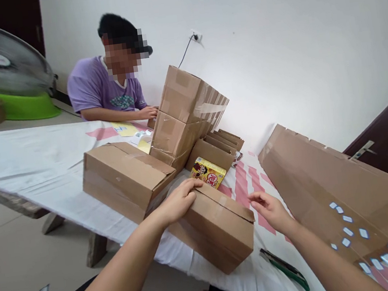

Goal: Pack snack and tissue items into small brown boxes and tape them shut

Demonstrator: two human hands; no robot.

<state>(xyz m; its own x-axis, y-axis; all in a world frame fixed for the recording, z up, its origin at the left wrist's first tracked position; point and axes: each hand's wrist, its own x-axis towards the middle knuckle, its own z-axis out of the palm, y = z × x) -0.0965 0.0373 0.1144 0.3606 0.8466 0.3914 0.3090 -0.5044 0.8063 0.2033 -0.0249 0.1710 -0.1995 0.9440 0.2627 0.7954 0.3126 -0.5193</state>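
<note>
A closed brown cardboard box [222,225] sits near the table's front edge. My left hand [182,201] rests on its upper left corner, fingers spread over the top edge. To the right of the box my right hand [269,208] hangs above the cloth, fingers curved and apart, holding nothing. Another cardboard box [122,174] stands to the left. Behind the near box is a yellow printed package [207,172], in front of an upright cardboard flap. A green cutter [285,268] lies on the cloth below my right hand.
Stacked taped boxes [179,118] rise behind. Across the white-covered table [49,160] a person in a purple shirt [89,85] works with their hands. A large cardboard piece [320,181] with small labels stands right. A fan [0,59] is at far left.
</note>
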